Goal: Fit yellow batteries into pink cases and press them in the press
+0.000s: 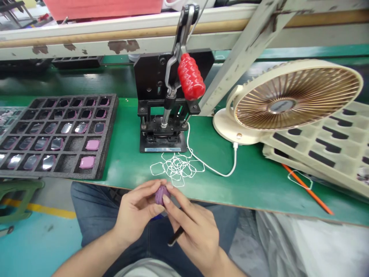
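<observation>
A small purple watch case (162, 195) is held just past the table's front edge, above the lap. My left hand (138, 209) grips it from the left between thumb and fingers. From the other side my right hand (193, 227) presses on it with its fingertips. A dark, thin-handled tool (175, 236) is also tucked in my right hand; its kind I cannot make out. Just beyond the hands lies a tangled heap of thin white ring gaskets (178, 165). The side of the case that faces down is hidden.
A black hand press (164, 134) with a red handle (191, 77) stands behind the gaskets. Left is a grey foam tray (100, 157) of watch cases. At right are a cream fan (230, 129) with a white cable (221, 175), stacked pale trays (305, 142) and an orange stick (308, 188).
</observation>
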Demonstrator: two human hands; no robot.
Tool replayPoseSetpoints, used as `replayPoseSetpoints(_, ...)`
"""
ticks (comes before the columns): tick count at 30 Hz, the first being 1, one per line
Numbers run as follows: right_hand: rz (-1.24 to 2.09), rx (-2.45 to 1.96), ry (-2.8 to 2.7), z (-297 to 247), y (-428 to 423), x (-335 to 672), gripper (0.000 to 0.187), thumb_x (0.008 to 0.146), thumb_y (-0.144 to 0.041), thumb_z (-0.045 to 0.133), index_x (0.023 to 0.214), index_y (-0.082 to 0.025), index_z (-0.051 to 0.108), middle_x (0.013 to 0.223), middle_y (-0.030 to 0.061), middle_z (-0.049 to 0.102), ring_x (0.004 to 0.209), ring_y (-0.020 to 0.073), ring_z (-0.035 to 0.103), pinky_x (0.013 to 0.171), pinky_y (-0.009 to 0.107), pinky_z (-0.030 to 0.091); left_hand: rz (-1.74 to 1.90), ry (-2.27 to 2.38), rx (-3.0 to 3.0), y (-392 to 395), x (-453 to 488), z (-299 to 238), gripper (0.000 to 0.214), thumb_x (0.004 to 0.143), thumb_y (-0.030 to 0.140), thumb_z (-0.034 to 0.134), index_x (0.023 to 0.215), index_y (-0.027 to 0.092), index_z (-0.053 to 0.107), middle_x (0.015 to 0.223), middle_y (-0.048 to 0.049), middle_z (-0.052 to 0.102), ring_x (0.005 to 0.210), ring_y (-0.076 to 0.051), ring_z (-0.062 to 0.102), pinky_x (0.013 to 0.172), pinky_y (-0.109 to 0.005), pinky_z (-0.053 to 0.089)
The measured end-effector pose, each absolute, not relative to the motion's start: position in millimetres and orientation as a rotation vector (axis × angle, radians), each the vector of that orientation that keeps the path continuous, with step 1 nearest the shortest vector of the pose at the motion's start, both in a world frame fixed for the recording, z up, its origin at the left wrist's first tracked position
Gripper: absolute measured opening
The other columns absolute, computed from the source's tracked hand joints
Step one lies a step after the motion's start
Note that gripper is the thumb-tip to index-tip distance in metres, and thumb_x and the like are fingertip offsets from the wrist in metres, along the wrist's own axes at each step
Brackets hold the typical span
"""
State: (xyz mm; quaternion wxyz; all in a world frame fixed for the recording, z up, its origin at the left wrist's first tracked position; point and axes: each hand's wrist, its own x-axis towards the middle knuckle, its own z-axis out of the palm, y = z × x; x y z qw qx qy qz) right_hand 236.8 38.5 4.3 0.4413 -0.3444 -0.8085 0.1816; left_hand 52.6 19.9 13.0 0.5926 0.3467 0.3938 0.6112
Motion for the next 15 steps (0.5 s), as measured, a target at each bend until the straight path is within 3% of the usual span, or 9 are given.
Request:
replayPoseSetpoints(3,0.393,-0.884,-1.983,-0.1,38.7,229.3,0.062,0.103,-0.002,0.063,0.159,-0.027,0.059,0.150,0.0136,0.068,0.112,0.0222,0.081,0.089,0.030,0.068,1.404,1.007,0.726,17.6,60.6,15.5,0.044,0.088,0.030,0.092,0.131,0.030,0.082,0.147,-0.0122,0.073,0.137,-0.032,0.070,0.116,-0.041,0.057)
replayPoseSetpoints(7,0.464,-0.991,-1.862,3.4,42.4,223.2,0.045,0.102,-0.017,0.075,0.145,-0.021,0.063,0.138,0.0167,0.073,0.113,0.0248,0.079,0.089,0.033,0.068,1.468,1.137,0.525,22.9,64.2,16.1,0.027,0.092,0.035,0.089,0.118,0.028,0.086,0.114,-0.0082,0.085,0.104,-0.020,0.081,0.095,-0.026,0.064)
replayPoseSetpoints(10,0.609,-1.078,-1.884,10.4,47.7,225.9,0.026,0.105,-0.032,0.071,0.128,-0.021,0.065,0.112,0.0115,0.073,0.092,0.0213,0.076,0.071,0.030,0.062,1.488,1.021,0.486,27.7,60.6,15.5,0.025,0.085,0.034,0.095,0.108,0.027,0.088,0.102,-0.0078,0.087,0.095,-0.021,0.083,0.091,-0.028,0.065)
replayPoseSetpoints(12,0.680,-1.018,-2.002,14.3,51.5,228.4,0.013,0.109,-0.031,0.062,0.117,-0.021,0.065,0.091,0.0043,0.068,0.074,0.0163,0.068,0.061,0.027,0.051,1.487,1.001,0.497,28.9,58.3,14.7,0.025,0.081,0.032,0.098,0.104,0.027,0.089,0.100,-0.0072,0.087,0.095,-0.020,0.083,0.091,-0.027,0.065)
replayPoseSetpoints(15,0.655,-0.893,-2.065,16.4,53.7,228.8,0.008,0.109,-0.022,0.056,0.107,-0.020,0.063,0.078,0.0003,0.062,0.061,0.0133,0.057,0.057,0.028,0.041,1.472,0.984,0.522,27.6,57.9,13.5,0.025,0.080,0.030,0.099,0.102,0.027,0.090,0.098,-0.0069,0.087,0.092,-0.020,0.083,0.090,-0.027,0.065)
